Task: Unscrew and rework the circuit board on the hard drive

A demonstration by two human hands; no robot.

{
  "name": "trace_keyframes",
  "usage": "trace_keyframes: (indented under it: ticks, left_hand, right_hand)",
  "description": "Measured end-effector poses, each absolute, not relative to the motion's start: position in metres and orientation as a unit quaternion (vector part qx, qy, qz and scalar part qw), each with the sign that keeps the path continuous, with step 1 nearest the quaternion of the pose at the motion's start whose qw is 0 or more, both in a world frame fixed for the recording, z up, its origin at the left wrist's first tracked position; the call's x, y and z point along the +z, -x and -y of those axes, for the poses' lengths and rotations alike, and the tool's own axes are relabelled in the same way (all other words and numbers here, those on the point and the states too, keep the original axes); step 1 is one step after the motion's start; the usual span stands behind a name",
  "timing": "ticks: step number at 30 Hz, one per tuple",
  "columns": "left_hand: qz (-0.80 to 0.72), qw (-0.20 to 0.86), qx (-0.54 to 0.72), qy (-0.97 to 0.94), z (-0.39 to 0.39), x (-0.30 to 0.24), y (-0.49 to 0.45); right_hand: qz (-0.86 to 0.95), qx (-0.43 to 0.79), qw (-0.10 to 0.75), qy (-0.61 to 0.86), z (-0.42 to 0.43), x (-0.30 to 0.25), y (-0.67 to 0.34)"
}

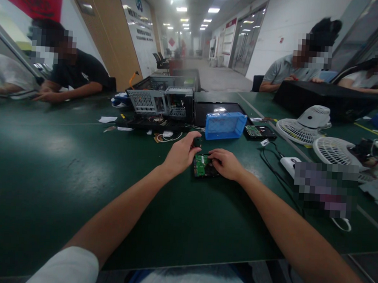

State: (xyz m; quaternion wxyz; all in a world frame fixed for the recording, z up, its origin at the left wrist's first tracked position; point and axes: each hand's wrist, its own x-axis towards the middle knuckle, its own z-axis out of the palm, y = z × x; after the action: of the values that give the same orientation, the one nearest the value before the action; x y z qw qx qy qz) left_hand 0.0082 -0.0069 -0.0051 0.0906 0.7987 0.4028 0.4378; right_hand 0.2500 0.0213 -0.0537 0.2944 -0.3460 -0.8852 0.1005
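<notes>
A hard drive (201,167) lies on the green table with its green circuit board facing up. Over its far left corner, my left hand (182,153) is closed, pinching a small dark object (197,142) whose kind I cannot make out. My right hand (226,164) rests on the right part of the drive, fingers curled against its top and covering that side. Just beyond both hands, a blue plastic bin (225,127) stands tipped on its side. Another hard drive (260,132) lies to the right of the bin.
An opened computer case (161,103) stands at the back. A power strip (290,167) with black cable and white fan parts (305,127) lie to the right. Co-workers sit at the far left and right, near a large black box (326,100). The table's front edge (168,268) is close.
</notes>
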Motion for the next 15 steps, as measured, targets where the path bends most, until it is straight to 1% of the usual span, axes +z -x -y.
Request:
trace_keyframes:
  ticks: [7,15]
  left_hand:
    - [-0.397,0.086,0.439,-0.801,0.0056,-0.0071,-0.0078]
    - [-0.396,0.096,0.458,-0.79,0.0017,-0.0107,-0.0054]
  right_hand:
    - [0.895,0.113,0.28,0.329,-0.0174,-0.0454,-0.2509]
    - [0.895,0.114,0.258,0.345,-0.0155,-0.0425,-0.2502]
